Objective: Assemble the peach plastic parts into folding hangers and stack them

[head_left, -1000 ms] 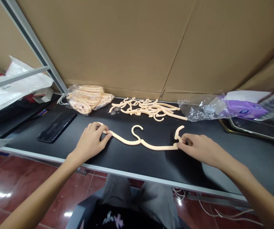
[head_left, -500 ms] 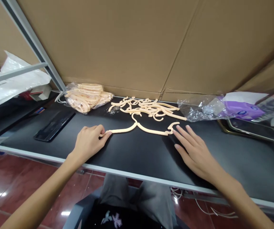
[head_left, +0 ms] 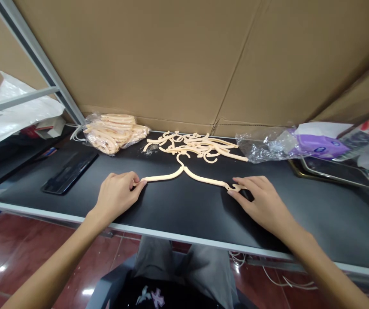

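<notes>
A cream folding clothes hanger [head_left: 204, 177] lies spread on the black tabletop in front of me, its hook pointing away. Its left tip is pinched between the thumb and fingers of my left hand [head_left: 118, 191], which partly hide that end. At the opposite end, my right hand [head_left: 263, 204] has its thumb and fingers closed around the small curved end piece [head_left: 234, 187]. Just beyond the hook lies a loose pile of cream hanger parts [head_left: 200, 145], some long arms and some curved hooks.
A clear bag of cream hanger parts [head_left: 115, 131] sits at the back left, near a black phone [head_left: 70, 171]. Toward the right are crumpled clear plastic [head_left: 263, 146], a purple packet [head_left: 319, 146] and another phone [head_left: 339, 171]. Cardboard [head_left: 158, 60] walls the back; a metal post [head_left: 39, 60] rises left.
My right hand has closed from spread fingers onto the hanger's right end piece, which now lies lower and nearer me. My left hand keeps its pinch on the left end.
</notes>
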Tool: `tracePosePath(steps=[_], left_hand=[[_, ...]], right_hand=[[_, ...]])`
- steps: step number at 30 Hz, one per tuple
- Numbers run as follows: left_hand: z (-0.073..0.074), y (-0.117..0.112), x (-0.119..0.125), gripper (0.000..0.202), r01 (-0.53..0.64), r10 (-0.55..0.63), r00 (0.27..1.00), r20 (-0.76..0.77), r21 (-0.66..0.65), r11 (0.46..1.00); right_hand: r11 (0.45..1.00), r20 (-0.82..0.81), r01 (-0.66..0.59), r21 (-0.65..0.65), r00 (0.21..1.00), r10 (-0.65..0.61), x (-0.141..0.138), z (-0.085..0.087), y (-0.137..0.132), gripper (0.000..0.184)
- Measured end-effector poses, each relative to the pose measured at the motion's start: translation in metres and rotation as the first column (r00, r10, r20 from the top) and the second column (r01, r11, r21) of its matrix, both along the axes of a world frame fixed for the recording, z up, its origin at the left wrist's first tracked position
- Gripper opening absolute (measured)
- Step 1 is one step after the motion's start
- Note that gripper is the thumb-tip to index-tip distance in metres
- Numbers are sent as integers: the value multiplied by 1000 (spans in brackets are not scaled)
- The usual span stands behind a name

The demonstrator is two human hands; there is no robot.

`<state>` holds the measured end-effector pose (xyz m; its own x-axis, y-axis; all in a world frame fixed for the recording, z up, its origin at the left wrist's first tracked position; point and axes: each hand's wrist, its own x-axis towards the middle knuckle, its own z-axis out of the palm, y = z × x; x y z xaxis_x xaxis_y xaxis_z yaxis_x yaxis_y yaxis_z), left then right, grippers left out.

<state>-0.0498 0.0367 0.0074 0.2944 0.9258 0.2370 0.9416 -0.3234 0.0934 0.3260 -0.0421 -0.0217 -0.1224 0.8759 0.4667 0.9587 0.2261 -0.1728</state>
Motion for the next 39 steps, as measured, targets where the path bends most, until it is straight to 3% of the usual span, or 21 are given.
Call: tracePosePath(steps=[3,5,8,12,17,30,35,39], left_hand=[[0,-10,-5,33,-14,12,1000,28,62,998],[-2,-22,-13,34,7,-15,997,70,120,993],[-11,-43,-28,40,157,-164,985,61,108,982],[-28,-62,-41,52,186,-176,981,-82,137,973],[-35,-66,-42,55,195,-172,970,-172,126,973],[-31,-71,-35,52,129,-111,984,-142,129,983],[-22,-66,-32,51,104,-97,992,-83,88,991],[-11,-48,-24,57,26,-23,997,-79,36,999]], right_hand=[[986,-18,73,149,997,-71,-2,-1,-20,36],[980,-35,91,178,996,-86,-4,-3,-39,32],[994,-36,79,77,996,-77,-9,-10,-66,37],[989,188,132,-71,975,-116,-16,-23,-85,53],[987,296,149,-57,947,-126,-17,-29,-85,65],[995,249,98,-32,964,-87,-15,-33,-85,63],[993,210,116,-19,972,-109,-14,-25,-81,54],[980,193,199,12,961,-198,-13,-14,-63,57]])
